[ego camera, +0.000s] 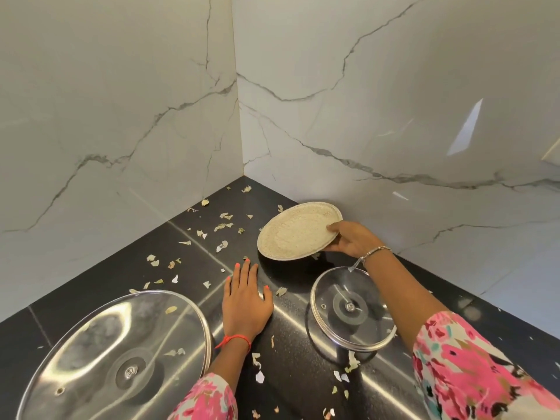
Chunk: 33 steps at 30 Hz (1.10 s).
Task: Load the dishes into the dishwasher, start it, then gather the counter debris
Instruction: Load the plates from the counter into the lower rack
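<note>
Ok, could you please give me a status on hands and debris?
Left hand open, flat on counter. Right hand grips tilted plate. Debris scattered, ungathered. Large glass lid, small glass lid in the way.

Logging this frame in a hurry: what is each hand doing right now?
Left hand: open, flat on the counter.
Right hand: holding the plate by its rim.

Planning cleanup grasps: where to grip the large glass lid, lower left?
Pinch the large round steel-rimmed glass lid at its right rim, from the side of the flat left hand. It lies inverted, knob seemingly underneath, so only the rim is free.
</note>
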{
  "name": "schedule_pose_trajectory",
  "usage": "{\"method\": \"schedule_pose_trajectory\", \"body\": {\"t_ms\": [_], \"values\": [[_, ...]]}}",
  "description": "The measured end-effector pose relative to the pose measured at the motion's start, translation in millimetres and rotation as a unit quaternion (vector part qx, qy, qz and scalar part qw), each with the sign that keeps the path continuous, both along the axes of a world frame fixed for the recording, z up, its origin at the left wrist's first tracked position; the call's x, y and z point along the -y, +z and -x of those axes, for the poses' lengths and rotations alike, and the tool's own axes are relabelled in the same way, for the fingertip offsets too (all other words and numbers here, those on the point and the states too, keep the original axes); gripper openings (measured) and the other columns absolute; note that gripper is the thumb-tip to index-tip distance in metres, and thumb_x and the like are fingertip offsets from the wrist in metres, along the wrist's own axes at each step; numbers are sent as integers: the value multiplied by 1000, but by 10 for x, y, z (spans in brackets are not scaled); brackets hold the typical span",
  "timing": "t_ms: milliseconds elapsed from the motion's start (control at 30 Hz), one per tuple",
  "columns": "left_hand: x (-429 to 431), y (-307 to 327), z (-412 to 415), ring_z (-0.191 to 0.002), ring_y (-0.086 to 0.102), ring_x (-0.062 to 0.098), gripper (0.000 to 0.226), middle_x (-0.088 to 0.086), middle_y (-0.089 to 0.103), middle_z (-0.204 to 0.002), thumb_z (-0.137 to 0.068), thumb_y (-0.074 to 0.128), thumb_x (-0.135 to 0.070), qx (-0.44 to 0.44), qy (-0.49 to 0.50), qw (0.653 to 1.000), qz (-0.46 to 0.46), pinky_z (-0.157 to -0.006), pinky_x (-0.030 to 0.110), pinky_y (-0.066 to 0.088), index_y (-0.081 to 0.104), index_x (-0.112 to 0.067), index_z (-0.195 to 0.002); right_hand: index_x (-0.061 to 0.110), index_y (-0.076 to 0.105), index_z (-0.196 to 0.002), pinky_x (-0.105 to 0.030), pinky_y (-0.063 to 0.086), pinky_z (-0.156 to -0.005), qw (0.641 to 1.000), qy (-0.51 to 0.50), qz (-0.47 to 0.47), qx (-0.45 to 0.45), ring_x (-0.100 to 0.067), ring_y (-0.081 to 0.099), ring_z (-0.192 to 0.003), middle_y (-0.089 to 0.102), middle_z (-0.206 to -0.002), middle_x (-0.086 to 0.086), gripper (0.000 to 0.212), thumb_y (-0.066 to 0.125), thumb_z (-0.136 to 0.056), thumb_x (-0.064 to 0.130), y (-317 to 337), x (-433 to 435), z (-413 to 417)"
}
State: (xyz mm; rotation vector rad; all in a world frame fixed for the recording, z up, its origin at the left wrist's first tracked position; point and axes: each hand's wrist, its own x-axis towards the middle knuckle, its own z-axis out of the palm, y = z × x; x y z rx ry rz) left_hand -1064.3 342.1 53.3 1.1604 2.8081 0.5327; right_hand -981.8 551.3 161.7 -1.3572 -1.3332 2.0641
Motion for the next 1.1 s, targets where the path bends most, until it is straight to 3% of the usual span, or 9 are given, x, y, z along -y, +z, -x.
{"method": "schedule_pose_trajectory", "body": {"t_ms": [133, 300, 400, 500, 633, 800, 933, 1033, 1100], "values": [[10, -23, -2, -145, 2, 17, 70, 1, 9, -157, -83, 14, -45, 0, -4, 1000, -1, -117, 35, 0, 18, -18, -148, -5, 35, -133, -49, 52, -65, 999, -30, -27, -25, -37, 51, -113, 46, -127, -20, 42, 40, -91, -10, 96, 207, -113], [-16, -7, 10, -145, -2, 21, 58, 4, 4, -157, -96, 24, -40, 23, -14, 999, 29, -117, 40, 1, 15, -15, -148, -1, 37, -132, -52, 50, -76, 987, -131, 25, -90, -38, 51, -116, 49, -126, -20, 40, 44, -93, -5, 187, 554, -582], [21, 100, 85, -144, -9, 22, 61, 5, -7, -157, -98, 27, -38, 85, -56, 991, 86, -118, 41, -2, 4, -14, -149, 1, 46, -119, -41, 57, -54, 978, -175, 48, -107, -31, 58, -93, 56, -109, -16, 29, 52, -91, -1, 283, 887, -1014], [187, 277, 22, -145, -3, 24, 65, 7, -1, -157, -96, 36, -36, 123, -114, 980, 103, -117, 42, 3, 5, -12, -149, 4, 49, -105, -34, 52, -36, 975, -194, 54, -93, -25, 56, -76, 58, -95, -14, 20, 57, -87, -1, 337, 1261, -1482], [570, 472, -334, -143, 12, 26, 65, 12, 19, -153, -94, 45, -37, 88, -205, 971, 81, -117, 41, 14, 19, -6, -145, 3, 49, -115, -33, 52, -36, 969, -220, 62, -94, -26, 58, -77, 59, -89, -13, 32, 59, -85, -3, 325, 1780, -2046], [1174, 705, -949, -138, 26, 28, 59, 15, 32, -146, -91, 52, -31, 91, -249, 964, 16, -114, 39, 22, 32, -2, -138, 1, 47, -123, -39, 54, -41, 966, -228, 56, -104, -28, 58, -79, 59, -91, -14, 37, 58, -87, -1, 375, 2509, -2657], [1798, 829, -1645, -130, 38, 24, 50, 12, 43, -138, -89, 56, -23, 86, -268, 958, -59, -109, 30, 25, 42, -3, -133, 7, 44, -128, -51, 55, -60, 964, -231, 53, -122, -32, 58, -85, 59, -97, -15, 39, 55, -90, 6, 285, 3132, -3232], [2344, 777, -2205, -133, 35, 24, 47, 11, 45, -138, -88, 58, -18, 96, -263, 954, -104, -112, 33, 24, 45, -5, -131, 6, 42, -131, -53, 50, -80, 955, -250, 62, -144, -38, 56, -100, 57, -111, -18, 41, 52, -91, 5, 93, 3619, -3707], [2755, 700, -2603, -129, 40, 23, 46, 8, 46, -136, -88, 57, -17, 124, -246, 953, -127, -110, 34, 30, 46, -7, -131, 4, 44, -131, -46, 55, -67, 950, -262, 66, -157, -34, 59, -90, 59, -107, -17, 40, 51, -92, 5, -21, 3970, -4036]]}}
